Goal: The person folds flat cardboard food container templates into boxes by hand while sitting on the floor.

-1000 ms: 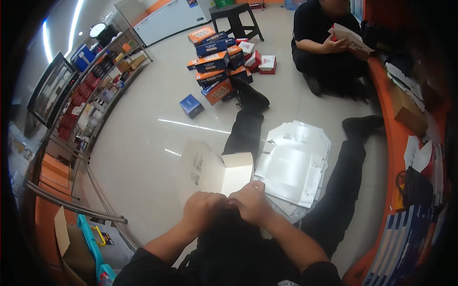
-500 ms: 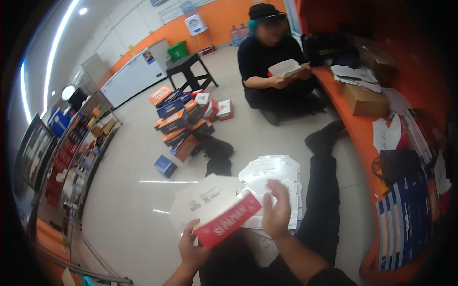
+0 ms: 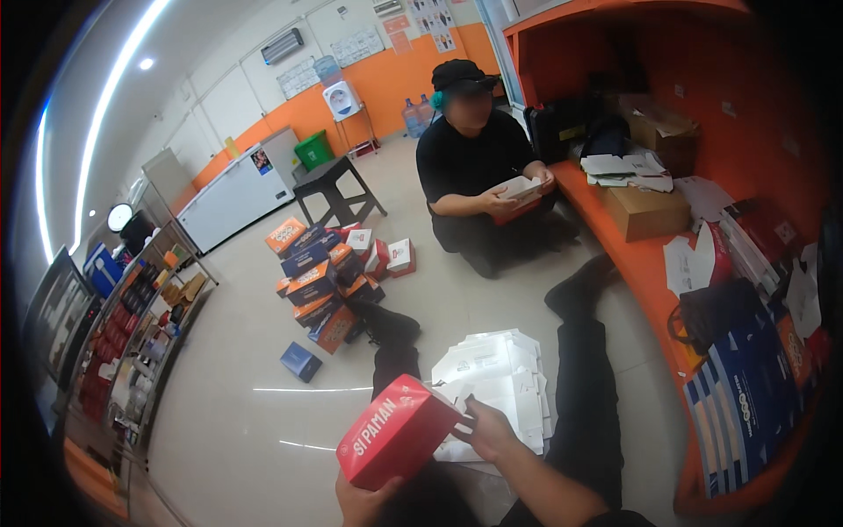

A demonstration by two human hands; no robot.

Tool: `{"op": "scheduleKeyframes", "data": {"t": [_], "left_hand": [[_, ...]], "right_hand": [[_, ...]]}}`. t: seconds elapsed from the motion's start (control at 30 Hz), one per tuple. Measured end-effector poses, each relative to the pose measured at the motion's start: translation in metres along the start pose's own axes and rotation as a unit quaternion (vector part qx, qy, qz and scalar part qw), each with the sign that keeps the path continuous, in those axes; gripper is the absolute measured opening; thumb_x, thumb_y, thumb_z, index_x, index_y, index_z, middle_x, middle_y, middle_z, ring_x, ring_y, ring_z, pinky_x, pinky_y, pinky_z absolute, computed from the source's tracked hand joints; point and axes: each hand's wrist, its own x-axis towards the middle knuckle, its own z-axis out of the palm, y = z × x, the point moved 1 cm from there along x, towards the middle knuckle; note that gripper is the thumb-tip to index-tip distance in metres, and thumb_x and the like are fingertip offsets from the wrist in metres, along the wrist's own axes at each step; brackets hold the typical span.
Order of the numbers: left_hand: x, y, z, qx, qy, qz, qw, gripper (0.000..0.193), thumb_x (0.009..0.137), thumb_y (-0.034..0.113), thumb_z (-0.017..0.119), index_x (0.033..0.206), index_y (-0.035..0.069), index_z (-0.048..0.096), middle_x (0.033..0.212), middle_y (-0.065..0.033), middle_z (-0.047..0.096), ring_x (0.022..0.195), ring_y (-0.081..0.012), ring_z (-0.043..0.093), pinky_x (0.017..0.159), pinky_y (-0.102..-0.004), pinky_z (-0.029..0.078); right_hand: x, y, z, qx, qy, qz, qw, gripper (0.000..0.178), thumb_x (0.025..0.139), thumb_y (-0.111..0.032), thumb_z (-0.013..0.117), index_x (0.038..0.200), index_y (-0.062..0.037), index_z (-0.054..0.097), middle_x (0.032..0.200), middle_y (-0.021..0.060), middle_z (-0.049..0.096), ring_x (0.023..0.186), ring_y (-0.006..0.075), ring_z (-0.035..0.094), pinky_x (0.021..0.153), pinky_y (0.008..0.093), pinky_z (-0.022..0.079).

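A red carton box (image 3: 399,430) with white lettering, partly folded into shape, is tilted in front of me. My left hand (image 3: 367,499) supports it from below, the thumb along its lower edge. At its right end, my right hand (image 3: 486,429) has the fingers closed on a small white flap (image 3: 458,400). Just beyond, between my outstretched legs, lies a stack of flat white carton blanks (image 3: 496,364) on the floor.
Several orange, blue and red boxes (image 3: 320,281) are heaped ahead to the left, with one blue box (image 3: 301,361) apart. A seated person (image 3: 479,167) handles another carton (image 3: 518,191). An orange shelf (image 3: 628,241) runs along the right; a metal rack (image 3: 145,342) stands left.
The flat blank in my hands is now bent into a red box shape. My right hand has come from beside it onto its end flap. The view has tilted upward.
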Motion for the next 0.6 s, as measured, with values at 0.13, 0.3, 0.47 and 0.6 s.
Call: {"op": "scheduleKeyframes", "data": {"t": [0.13,0.3,0.47,0.6], "left_hand": [[-0.001,0.001,-0.008,0.042,-0.023,-0.045,0.998,0.066,0.070,0.035,0.095,0.120,0.002,0.068,0.109,-0.0122,0.075,0.102,-0.0224,0.072,0.089,-0.0376,0.056],[-0.001,0.004,-0.005,0.006,-0.049,-0.081,0.996,0.063,0.075,0.036,0.091,0.122,0.001,0.067,0.112,-0.0132,0.074,0.104,-0.0229,0.071,0.090,-0.0371,0.055],[-0.005,-0.003,-0.014,0.075,-0.133,-0.130,0.980,0.072,0.075,0.031,0.091,0.132,0.001,0.060,0.122,-0.0165,0.070,0.111,-0.0275,0.068,0.096,-0.0403,0.053],[-0.008,-0.030,-0.012,-0.030,-0.057,-0.221,0.973,0.090,0.073,0.029,0.093,0.147,0.005,0.047,0.140,-0.0230,0.058,0.130,-0.0328,0.056,0.105,-0.0434,0.047]], "right_hand": [[0.007,0.009,0.006,0.029,-0.023,-0.014,0.999,0.032,0.110,-0.028,0.044,0.136,-0.0104,0.052,0.122,0.0058,0.054,0.113,0.0214,0.054,0.098,0.0431,0.049],[-0.006,-0.002,0.016,-0.014,-0.056,-0.115,0.992,0.033,0.111,-0.033,0.045,0.134,-0.0112,0.050,0.119,0.0028,0.056,0.110,0.0173,0.055,0.102,0.0459,0.047],[-0.008,-0.008,0.012,0.010,-0.145,-0.042,0.989,0.025,0.112,-0.030,0.044,0.118,-0.0094,0.056,0.120,0.0030,0.057,0.117,0.0178,0.056,0.102,0.0462,0.046],[-0.004,-0.004,-0.004,-0.004,-0.236,-0.080,0.969,0.026,0.111,-0.030,0.046,0.119,-0.0082,0.057,0.117,0.0040,0.058,0.114,0.0171,0.057,0.101,0.0419,0.047]]}}
